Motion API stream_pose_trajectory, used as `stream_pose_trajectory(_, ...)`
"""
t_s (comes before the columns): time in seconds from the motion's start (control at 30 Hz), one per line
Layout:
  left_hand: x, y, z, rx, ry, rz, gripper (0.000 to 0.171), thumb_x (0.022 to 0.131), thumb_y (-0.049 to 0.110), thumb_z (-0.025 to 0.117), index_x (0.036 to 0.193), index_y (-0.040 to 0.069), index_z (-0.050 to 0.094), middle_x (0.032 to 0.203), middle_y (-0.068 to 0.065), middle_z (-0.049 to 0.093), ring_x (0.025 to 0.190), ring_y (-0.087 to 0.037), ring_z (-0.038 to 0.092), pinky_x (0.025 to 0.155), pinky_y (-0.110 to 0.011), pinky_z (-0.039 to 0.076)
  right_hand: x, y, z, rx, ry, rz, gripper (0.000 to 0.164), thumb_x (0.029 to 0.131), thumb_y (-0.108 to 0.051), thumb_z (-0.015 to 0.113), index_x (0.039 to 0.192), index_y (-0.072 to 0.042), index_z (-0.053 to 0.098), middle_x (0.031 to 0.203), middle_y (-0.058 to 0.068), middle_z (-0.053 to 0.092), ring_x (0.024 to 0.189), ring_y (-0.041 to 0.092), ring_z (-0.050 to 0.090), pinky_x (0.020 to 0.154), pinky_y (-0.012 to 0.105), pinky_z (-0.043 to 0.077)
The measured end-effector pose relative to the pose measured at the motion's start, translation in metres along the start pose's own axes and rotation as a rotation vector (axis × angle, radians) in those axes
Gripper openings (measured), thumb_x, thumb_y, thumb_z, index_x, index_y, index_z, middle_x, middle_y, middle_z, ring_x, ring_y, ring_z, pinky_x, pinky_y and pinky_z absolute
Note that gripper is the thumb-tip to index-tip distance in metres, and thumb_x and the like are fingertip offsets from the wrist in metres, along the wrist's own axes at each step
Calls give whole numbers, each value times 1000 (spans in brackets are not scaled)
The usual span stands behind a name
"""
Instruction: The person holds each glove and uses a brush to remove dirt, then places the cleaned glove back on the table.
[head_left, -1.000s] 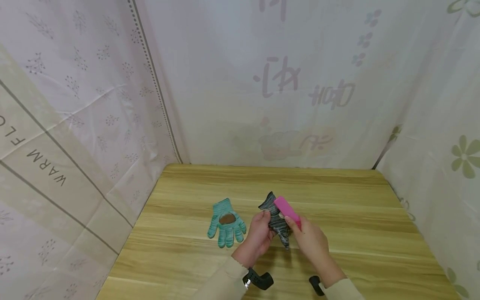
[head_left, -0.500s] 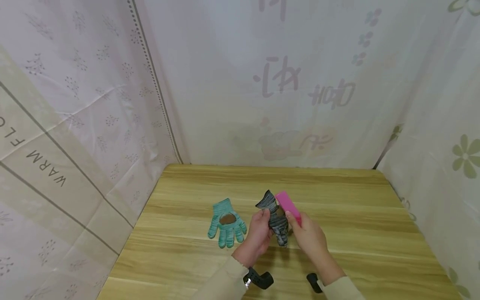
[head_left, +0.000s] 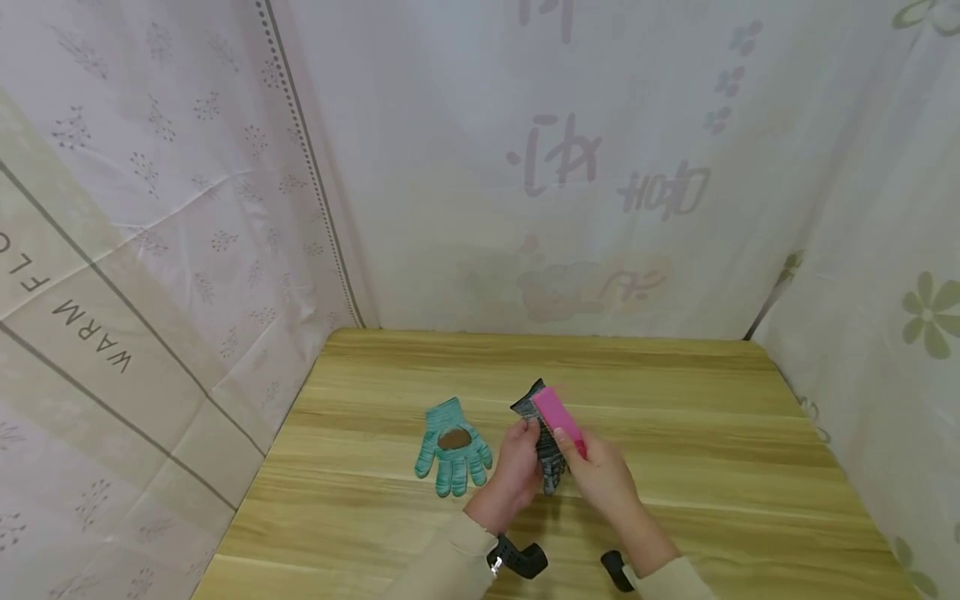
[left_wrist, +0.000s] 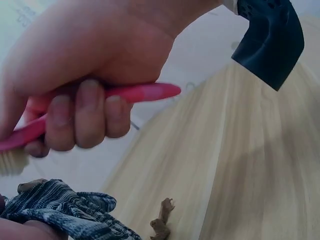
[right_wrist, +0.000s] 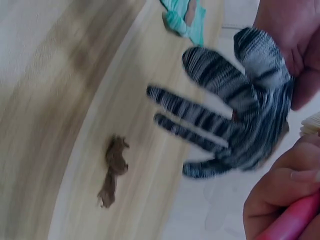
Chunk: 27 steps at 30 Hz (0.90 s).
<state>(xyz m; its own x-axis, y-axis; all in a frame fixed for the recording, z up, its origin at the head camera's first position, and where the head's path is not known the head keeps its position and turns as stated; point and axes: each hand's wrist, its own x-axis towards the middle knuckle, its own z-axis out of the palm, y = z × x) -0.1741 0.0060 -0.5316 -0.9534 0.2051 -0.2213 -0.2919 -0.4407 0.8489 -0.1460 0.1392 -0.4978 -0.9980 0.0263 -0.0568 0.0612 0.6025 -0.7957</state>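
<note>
My left hand (head_left: 517, 468) holds a black-and-grey striped knit glove (head_left: 551, 468) above the table, thumb on top near its cuff. In the right wrist view, the glove's fingers (right_wrist: 200, 112) hang out and spread apart. My right hand (head_left: 606, 477) grips a pink brush (head_left: 557, 413), its head over the glove. Pale bristles (left_wrist: 12, 161) point down toward the glove in the left wrist view, where the fingers (left_wrist: 90, 117) curl round the handle. A brown patch (left_wrist: 31, 185) shows on the glove there. The glove's palm is mostly hidden in the head view.
A teal knit glove (head_left: 472, 462) lies flat left of my hands, with a brown patch (head_left: 453, 438) on its palm. A brown clay-like lump (right_wrist: 116, 165) lies on the wooden table (head_left: 720, 433). Printed curtains (head_left: 450, 167) hang around the table.
My right hand with the brush has moved left, over the striped glove, after swinging slightly off its right side. The glove has turned a little in my left hand.
</note>
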Motion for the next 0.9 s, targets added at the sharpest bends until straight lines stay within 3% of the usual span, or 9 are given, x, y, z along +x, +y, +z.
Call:
stream_pose_trajectory(0.1,-2,-1,2,-1,2,4,46,112,24,29,148,0,43,143,-15,58,130,-22,54,114,-39,41,-1,-2,4,55,-31,10,52,103,-55,48,91,-6,60,68,1,46,60,15,42,53,28,35)
stream_pose_trajectory(0.2,-4,-1,1,-5,16,-1,48,112,25,30,152,0,37,148,-14,53,137,-23,48,119,-39,35,0,0,6,91,-53,35,53,104,-53,49,85,-4,58,67,1,43,60,15,41,52,27,34)
stream_pose_trajectory(0.37,-5,-2,-3,11,16,-10,52,112,29,31,155,-1,32,149,-13,51,141,-24,43,122,-40,30,2,8,4,46,-75,58,58,102,-60,46,79,-7,55,65,0,43,58,14,39,51,27,32)
stream_pose_trajectory(0.47,-5,-1,-5,22,-11,-11,50,112,29,31,151,0,39,141,-10,59,130,-16,54,114,-34,41,3,11,2,-34,-61,47,58,101,-63,45,78,-10,53,65,0,44,58,15,41,51,28,33)
stream_pose_trajectory(0.57,-4,-1,-7,19,-35,-14,46,112,27,31,146,0,47,123,-4,68,109,-8,63,95,-25,51,4,15,0,-126,-32,36,59,100,-65,44,81,-11,57,65,1,46,58,16,43,52,29,34)
stream_pose_trajectory(0.67,-3,-1,-8,14,-33,-21,43,112,25,30,141,0,51,104,3,69,90,-5,64,76,-19,52,5,17,-1,-188,-12,30,60,100,-67,43,84,-11,60,65,2,48,58,17,45,51,30,34)
stream_pose_trajectory(0.8,-4,-1,-8,20,-21,-12,42,112,24,32,138,-2,52,99,3,67,85,-5,62,71,-18,51,5,22,-1,-225,1,25,63,98,-70,41,85,-12,60,65,2,50,58,17,46,50,30,34)
stream_pose_trajectory(0.9,-5,-1,-7,20,-25,-9,42,112,24,33,139,-3,50,104,0,67,90,-6,63,74,-19,52,5,25,-2,-234,17,27,62,99,-70,41,87,-12,61,66,1,52,57,17,46,50,30,34)
